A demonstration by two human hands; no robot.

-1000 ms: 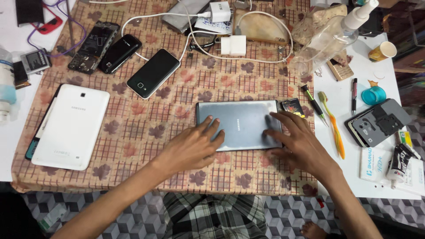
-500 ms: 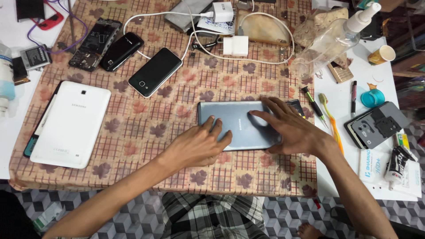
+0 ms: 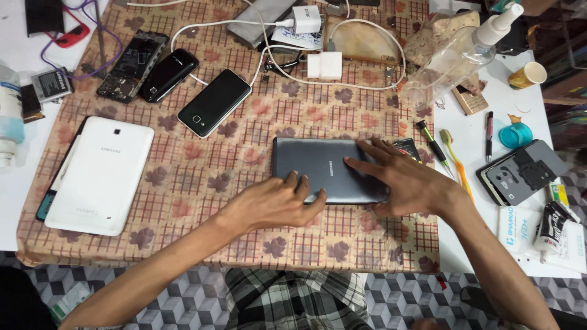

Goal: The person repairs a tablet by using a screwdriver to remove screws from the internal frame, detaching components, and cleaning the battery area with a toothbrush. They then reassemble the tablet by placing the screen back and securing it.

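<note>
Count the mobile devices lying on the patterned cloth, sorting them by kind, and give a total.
Tablets: 2, a grey tablet under both hands and a white tablet to its left.
Intact black phones: 2, a rounded phone and a flat phone.
Opened phones with the insides showing: 1, the opened phone.
Total: 5.

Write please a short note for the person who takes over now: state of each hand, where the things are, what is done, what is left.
Left hand: open, fingertips on the lower edge of the grey tablet.
Right hand: flat, fingers spread over the tablet's right end.
The tablet lies back up on the patterned cloth, apart from the white tablet at left.
Done: tablet in place under both hands.
Left: its back cover is still closed.
</note>
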